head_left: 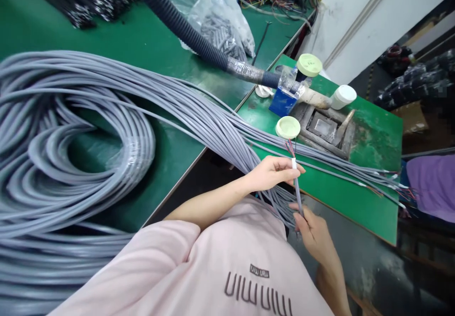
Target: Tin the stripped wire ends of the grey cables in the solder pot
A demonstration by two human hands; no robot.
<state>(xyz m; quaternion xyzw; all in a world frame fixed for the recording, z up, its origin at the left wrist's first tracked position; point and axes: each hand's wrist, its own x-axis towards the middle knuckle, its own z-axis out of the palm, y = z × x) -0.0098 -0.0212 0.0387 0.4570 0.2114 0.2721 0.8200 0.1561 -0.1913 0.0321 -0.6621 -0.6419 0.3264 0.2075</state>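
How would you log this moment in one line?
left hand: pinches grey cable near white band | right hand: holds same cable lower down | nearby: round pale-green container

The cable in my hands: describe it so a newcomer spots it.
Find the smaller green table on the right. At its near edge, your left hand and right hand hold one gray cable. It alone is held, unlike the bundled cables.
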